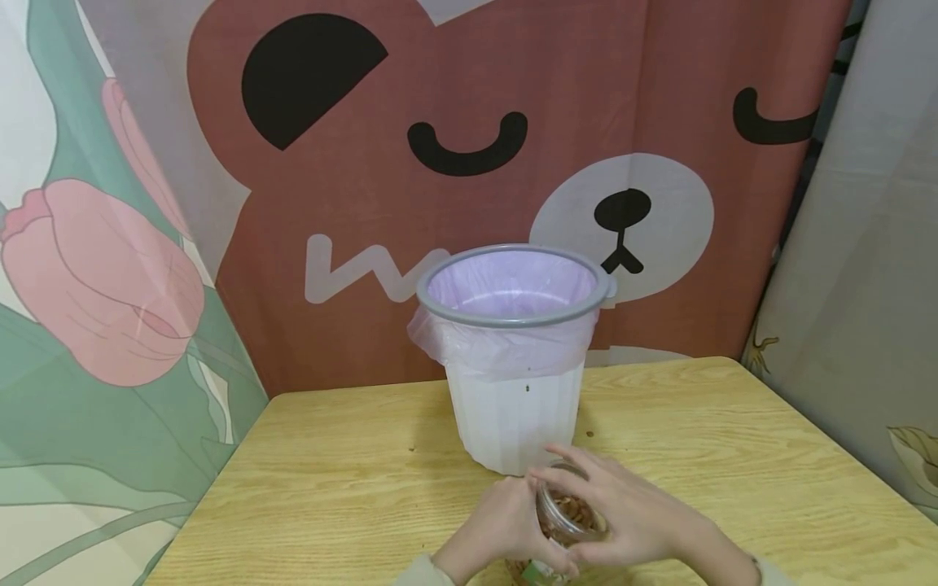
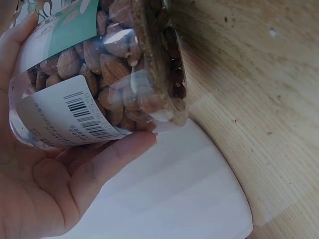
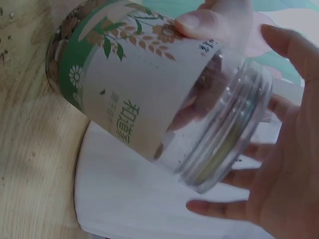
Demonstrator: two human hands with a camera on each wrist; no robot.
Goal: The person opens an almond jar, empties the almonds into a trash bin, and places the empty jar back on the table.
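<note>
A clear plastic jar [image 1: 551,521] stands tilted near the table's front, with a green and white label [image 3: 124,84] and a barcode sticker [image 2: 75,112]. Almonds [image 2: 117,69] show through its wall and at its round mouth. My left hand [image 1: 501,525] grips the jar's side, its thumb lying on the label in the right wrist view. Around the rim [image 3: 234,134], my right hand [image 1: 633,509] is spread, thumb on one side and straight fingers on the other, with no lid visible in it.
Right behind the jar is a white bin [image 1: 516,415] with a grey rim [image 1: 506,322] and a pinkish bag liner [image 1: 520,346]. Small crumbs dot the wooden table [image 1: 330,488]. Printed curtains [image 1: 352,325] surround it on the back and sides.
</note>
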